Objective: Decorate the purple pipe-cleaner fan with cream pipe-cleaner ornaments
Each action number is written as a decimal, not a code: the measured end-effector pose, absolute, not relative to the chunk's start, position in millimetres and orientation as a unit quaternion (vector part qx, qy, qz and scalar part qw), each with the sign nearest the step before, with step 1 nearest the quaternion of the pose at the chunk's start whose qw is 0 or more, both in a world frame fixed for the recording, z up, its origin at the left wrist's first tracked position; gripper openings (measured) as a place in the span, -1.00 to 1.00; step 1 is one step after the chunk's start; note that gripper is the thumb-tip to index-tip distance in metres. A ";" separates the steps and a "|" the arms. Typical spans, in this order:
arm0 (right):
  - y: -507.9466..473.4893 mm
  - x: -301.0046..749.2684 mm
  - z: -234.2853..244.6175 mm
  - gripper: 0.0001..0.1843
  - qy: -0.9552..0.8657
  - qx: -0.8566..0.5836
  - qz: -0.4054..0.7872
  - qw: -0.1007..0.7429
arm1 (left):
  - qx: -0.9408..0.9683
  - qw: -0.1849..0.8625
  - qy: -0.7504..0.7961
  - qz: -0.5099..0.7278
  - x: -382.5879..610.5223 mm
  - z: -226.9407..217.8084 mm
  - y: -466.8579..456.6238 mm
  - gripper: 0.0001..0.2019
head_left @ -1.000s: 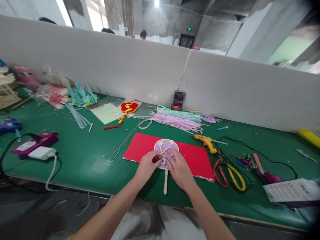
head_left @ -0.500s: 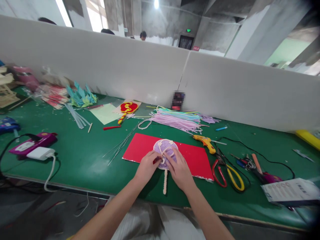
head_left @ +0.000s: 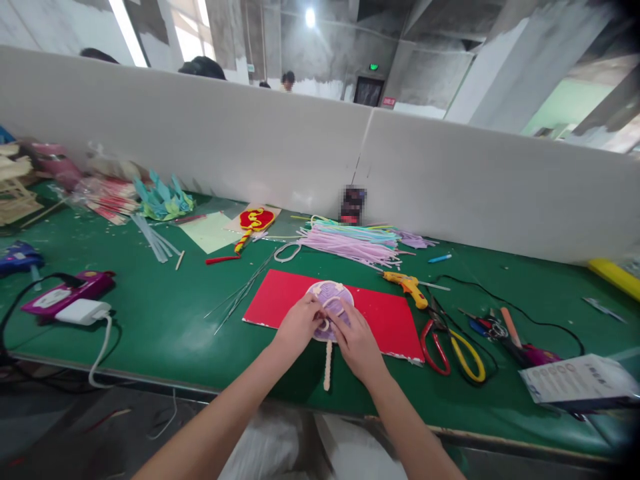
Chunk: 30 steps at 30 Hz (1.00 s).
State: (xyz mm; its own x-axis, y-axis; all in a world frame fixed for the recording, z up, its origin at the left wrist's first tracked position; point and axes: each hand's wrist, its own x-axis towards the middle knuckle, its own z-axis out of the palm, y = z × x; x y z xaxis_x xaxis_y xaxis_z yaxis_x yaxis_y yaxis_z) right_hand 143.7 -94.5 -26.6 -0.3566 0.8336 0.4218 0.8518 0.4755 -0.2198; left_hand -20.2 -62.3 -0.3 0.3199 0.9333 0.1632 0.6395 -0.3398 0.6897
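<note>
A round purple disc (head_left: 331, 295) wound with cream cord lies on a red sheet (head_left: 385, 319) on the green table (head_left: 150, 313). Its cream stick handle (head_left: 327, 367) points toward me. My left hand (head_left: 299, 325) presses on the disc's left side, fingers curled and pinching the cord. My right hand (head_left: 357, 341) rests on the disc's right lower part, fingertips pressed on the cord loop. Both hands meet at the disc's lower middle and hide that part.
A yellow glue gun (head_left: 409, 285) and red-and-yellow scissors (head_left: 453, 347) lie right of the sheet. Pink and blue pipe cleaners (head_left: 353, 241) are piled behind it. A white charger (head_left: 83, 311) and purple device (head_left: 65, 293) sit left. A white partition (head_left: 450, 180) backs the table.
Both hands stay on the disc; the left hand has shifted slightly up over its left edge. The view has tilted a little.
</note>
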 end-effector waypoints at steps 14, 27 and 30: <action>-94.8 144.1 -27.3 -0.60 -0.826 -0.507 -0.018 0.246 | 0.792 0.201 0.532 0.223 -24.6 -2.3 -38.6 -0.88; -95.2 144.1 -29.8 -0.62 -0.831 -0.492 -0.036 0.256 | 0.734 0.215 0.578 0.285 -19.7 3.6 -45.9 -0.78; -94.5 144.4 -31.4 -0.63 -0.831 -0.487 -0.040 0.265 | 0.731 0.212 0.572 0.305 -18.5 5.5 -44.0 -0.77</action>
